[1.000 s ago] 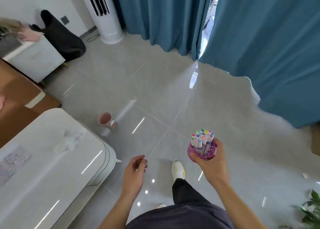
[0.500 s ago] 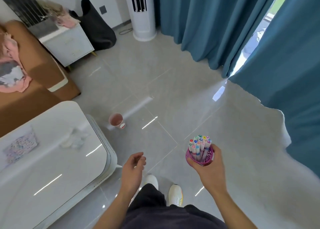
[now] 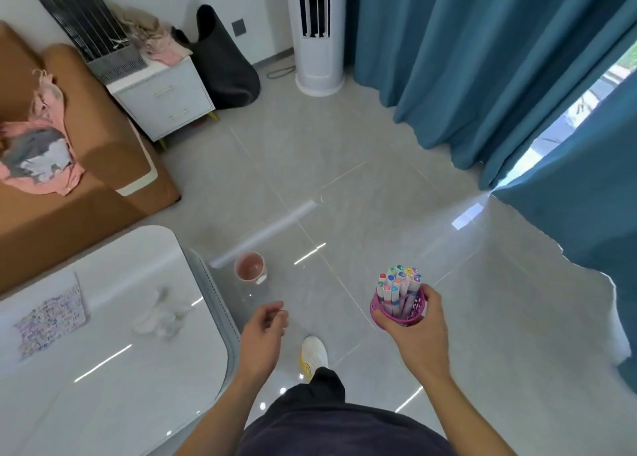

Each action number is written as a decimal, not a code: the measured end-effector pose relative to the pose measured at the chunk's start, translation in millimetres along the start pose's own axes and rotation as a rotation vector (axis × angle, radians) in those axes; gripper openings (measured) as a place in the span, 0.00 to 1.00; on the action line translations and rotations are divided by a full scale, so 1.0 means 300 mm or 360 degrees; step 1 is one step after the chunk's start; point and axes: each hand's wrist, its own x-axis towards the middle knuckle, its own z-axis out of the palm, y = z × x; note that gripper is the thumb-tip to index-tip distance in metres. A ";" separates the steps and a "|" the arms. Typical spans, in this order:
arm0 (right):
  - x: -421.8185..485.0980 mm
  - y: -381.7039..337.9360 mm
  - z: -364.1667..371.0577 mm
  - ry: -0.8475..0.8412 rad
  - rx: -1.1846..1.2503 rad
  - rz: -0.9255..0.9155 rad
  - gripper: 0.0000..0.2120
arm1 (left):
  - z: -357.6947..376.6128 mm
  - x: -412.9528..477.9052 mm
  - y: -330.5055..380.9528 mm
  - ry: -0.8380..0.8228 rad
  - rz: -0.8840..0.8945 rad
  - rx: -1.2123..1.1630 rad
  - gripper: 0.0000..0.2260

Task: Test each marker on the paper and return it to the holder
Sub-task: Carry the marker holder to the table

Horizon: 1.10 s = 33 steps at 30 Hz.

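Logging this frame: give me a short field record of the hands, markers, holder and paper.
right hand: grips the pink mesh holder, held over the floor
markers: all upright in the holder, caps up
left hand: holds nothing, fingers loosely curled
paper: flat on the white table, covered with scribbles
tissue: crumpled on the table, right of the paper
pink cup: past the table's corner
stage: no marker drawn out
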 end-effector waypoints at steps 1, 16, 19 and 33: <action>0.031 -0.023 0.028 -0.0007 0.0007 -0.0002 0.38 | -0.006 0.036 0.016 0.0000 -0.0006 0.0001 0.07; 0.541 -0.282 0.336 -0.0217 -0.0081 -0.0099 0.40 | -0.030 0.513 0.255 0.0133 -0.0098 -0.0034 0.07; 0.693 -0.337 0.391 -0.0298 -0.0133 -0.0122 0.40 | -0.010 0.618 0.323 0.0214 -0.0112 -0.0051 0.07; 1.377 -0.655 0.665 -0.0797 -0.0369 -0.0407 0.39 | 0.111 1.042 0.681 0.0698 -0.0230 -0.0403 0.08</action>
